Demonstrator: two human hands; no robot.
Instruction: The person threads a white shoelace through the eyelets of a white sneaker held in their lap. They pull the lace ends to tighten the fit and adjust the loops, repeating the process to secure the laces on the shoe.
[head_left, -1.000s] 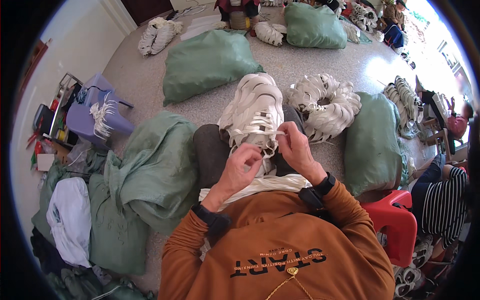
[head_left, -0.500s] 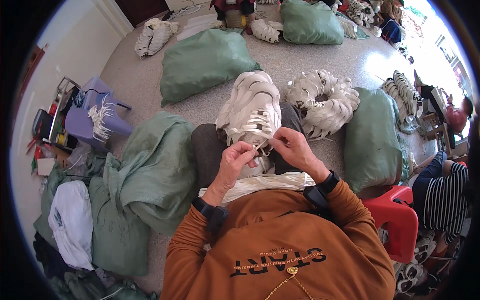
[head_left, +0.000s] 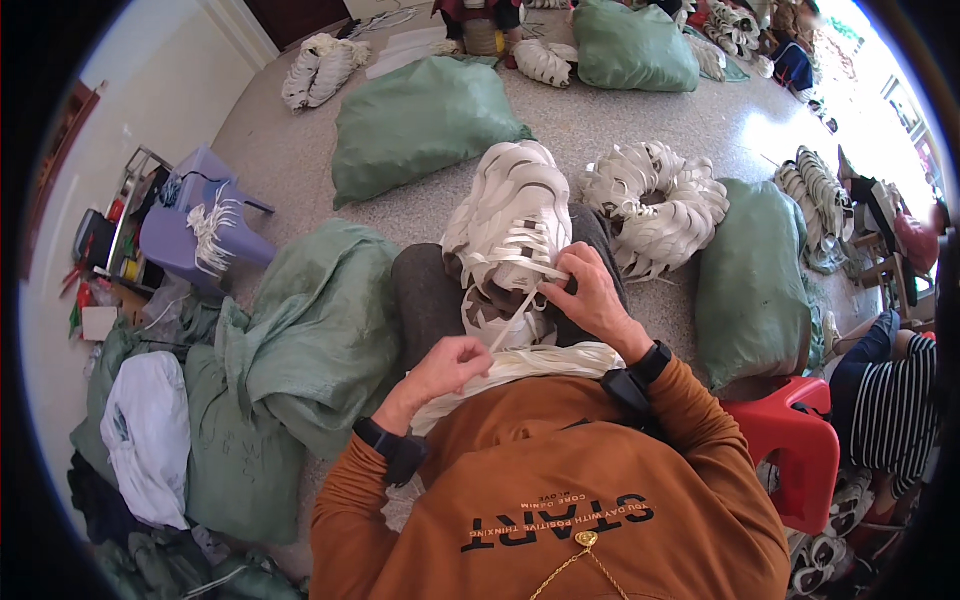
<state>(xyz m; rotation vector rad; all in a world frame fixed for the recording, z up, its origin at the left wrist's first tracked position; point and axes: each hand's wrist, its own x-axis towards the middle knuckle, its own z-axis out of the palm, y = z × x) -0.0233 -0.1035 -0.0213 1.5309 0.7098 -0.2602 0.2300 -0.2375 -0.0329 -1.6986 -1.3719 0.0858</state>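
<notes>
A stack of white shoe uppers (head_left: 508,205) lies across my lap, its toe ends pointing away from me. Flat white laces (head_left: 528,240) are threaded through the eyelets of the nearest one. My left hand (head_left: 450,368) is closed in a pinch, low and left of the stack, on a shoelace (head_left: 517,322) that stretches from the upper. At the near right edge of the upper, my right hand (head_left: 596,304) is closed on a lace, its fingertips partly hidden. A bundle of loose white laces (head_left: 540,368) lies across my lap against my waist.
A ring of white uppers (head_left: 655,212) sits on the floor beside green sacks (head_left: 752,280). To the left are a purple stool (head_left: 190,235) with laces on it and more green sacks (head_left: 315,330). A red stool (head_left: 800,440) and a person in stripes (head_left: 885,410) are at right.
My left hand has drawn away from the upper, down and to the left, stretching the lace. My right hand stays by the upper. The view has shifted slightly.
</notes>
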